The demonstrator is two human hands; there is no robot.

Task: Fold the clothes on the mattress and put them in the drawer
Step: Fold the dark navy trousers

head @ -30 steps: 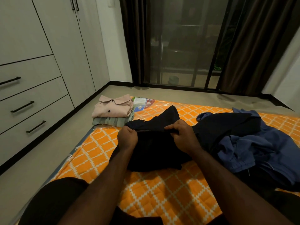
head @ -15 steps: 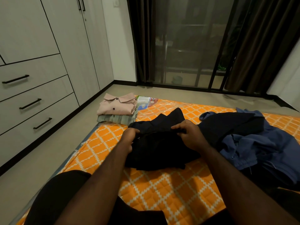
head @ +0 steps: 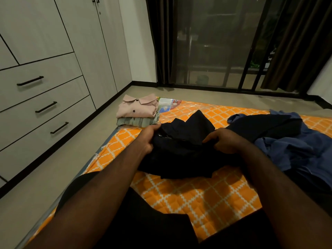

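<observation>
Two hands held the black garment (head: 183,155) at the middle of the mattress (head: 197,194): the left hand (head: 150,139) curled round one edge, the right hand (head: 224,141) pinching the other. Folded shirts (head: 136,110) sat at the mattress's far-left corner.

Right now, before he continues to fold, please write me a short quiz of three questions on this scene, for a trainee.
1. True or false: the left grip and the right grip both hold the black garment.
2. Multiple choice: what lies directly under the folded pink shirt?
A) a folded green garment
B) a white pillow
C) the bare floor
3. Fill in the gap: the three drawers with black handles are all ____.

Key: 1 true; 2 A; 3 closed.
</observation>
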